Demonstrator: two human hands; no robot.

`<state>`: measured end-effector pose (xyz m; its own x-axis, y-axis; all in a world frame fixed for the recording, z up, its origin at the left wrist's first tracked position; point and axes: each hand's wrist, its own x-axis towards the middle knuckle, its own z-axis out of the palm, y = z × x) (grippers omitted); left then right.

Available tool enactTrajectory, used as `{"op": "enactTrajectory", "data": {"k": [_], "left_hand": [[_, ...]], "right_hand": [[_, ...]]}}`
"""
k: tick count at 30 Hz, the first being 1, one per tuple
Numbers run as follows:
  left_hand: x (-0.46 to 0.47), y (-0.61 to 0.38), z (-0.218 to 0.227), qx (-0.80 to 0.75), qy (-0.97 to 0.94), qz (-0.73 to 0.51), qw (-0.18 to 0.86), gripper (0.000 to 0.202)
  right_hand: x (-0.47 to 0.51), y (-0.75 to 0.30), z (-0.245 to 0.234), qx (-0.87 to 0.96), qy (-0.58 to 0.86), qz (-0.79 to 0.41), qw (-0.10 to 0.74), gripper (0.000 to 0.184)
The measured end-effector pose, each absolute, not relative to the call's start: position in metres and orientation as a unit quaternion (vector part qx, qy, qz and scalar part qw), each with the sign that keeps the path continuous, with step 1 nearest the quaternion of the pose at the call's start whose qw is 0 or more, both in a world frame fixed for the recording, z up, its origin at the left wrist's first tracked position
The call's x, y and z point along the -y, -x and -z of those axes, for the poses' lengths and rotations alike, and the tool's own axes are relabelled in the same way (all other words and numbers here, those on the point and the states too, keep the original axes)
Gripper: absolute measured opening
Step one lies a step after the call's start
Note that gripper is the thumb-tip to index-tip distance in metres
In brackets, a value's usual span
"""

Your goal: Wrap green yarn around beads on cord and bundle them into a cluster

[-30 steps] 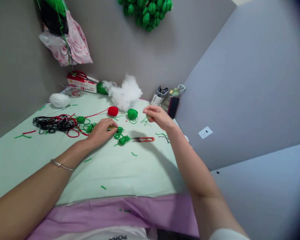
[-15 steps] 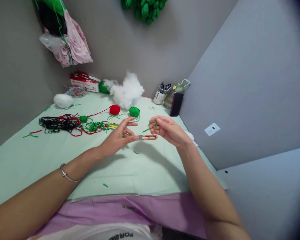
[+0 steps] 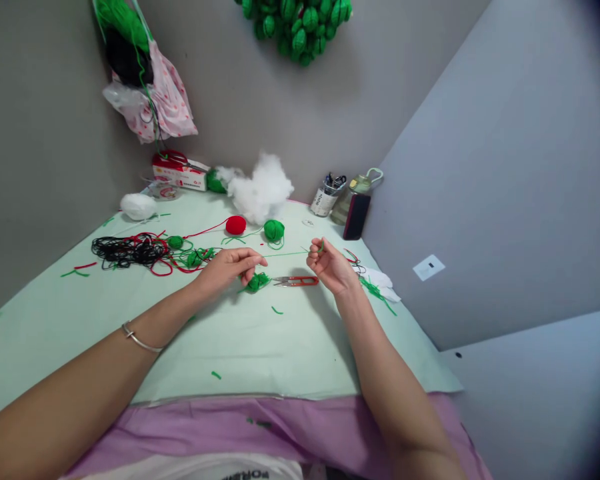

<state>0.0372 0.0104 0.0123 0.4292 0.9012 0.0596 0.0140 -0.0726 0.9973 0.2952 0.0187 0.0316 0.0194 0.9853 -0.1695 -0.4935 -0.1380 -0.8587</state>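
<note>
A thin strand of green yarn (image 3: pixel 286 254) stretches almost straight between my two hands. My left hand (image 3: pixel 230 270) is closed in a pinch at the strand's left end, palm down. My right hand (image 3: pixel 330 265) has its fingers curled on the other end, and a short loop of green shows at the fingertips. Below the strand, orange-handled thread snips (image 3: pixel 300 281) lie on the table with their blades pointing left. Touching or just under my left fingers is a small green yarn piece (image 3: pixel 257 283), partly hidden.
Tangled black yarn (image 3: pixel 125 251) lies at left. A red yarn ball (image 3: pixel 235 225), green yarn ball (image 3: pixel 274 231) and white stuffing (image 3: pixel 263 188) sit farther back. At the right are a phone (image 3: pixel 357 217), a pen cup (image 3: pixel 325 195), a bottle (image 3: pixel 363 183) and green scraps (image 3: pixel 374 289).
The thread snips have left my left hand and now lie on the table. A green strand is now drawn out between my hands. The view has shifted slightly.
</note>
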Motion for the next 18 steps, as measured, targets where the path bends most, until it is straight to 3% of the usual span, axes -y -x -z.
{"op": "enactTrajectory", "data": {"k": [4, 6, 8, 10, 15, 18], "left_hand": [[-0.024, -0.022, -0.02, -0.372, -0.577, -0.417, 0.596, 0.024], [-0.039, 0.003, -0.031, -0.366, -0.491, -0.514, 0.6, 0.015], [-0.056, 0.033, -0.041, -0.29, -0.344, -0.676, 0.584, 0.025], [-0.069, 0.055, -0.046, -0.216, -0.229, -0.746, 0.587, 0.045], [-0.066, 0.049, -0.041, -0.266, -0.189, -0.67, 0.667, 0.065], [-0.058, 0.032, -0.041, -0.258, -0.21, -0.662, 0.672, 0.063]], "right_hand": [[-0.02, -0.299, -0.026, 0.289, 0.412, -0.623, 0.598, 0.018], [-0.021, -0.302, -0.026, 0.293, 0.417, -0.61, 0.607, 0.018], [-0.022, -0.305, -0.026, 0.312, 0.433, -0.583, 0.612, 0.021], [-0.023, -0.308, -0.025, 0.347, 0.454, -0.546, 0.612, 0.025], [-0.027, -0.316, -0.017, 0.457, 0.551, -0.384, 0.583, 0.024], [-0.029, -0.316, -0.009, 0.572, 0.665, -0.188, 0.442, 0.022]]}}
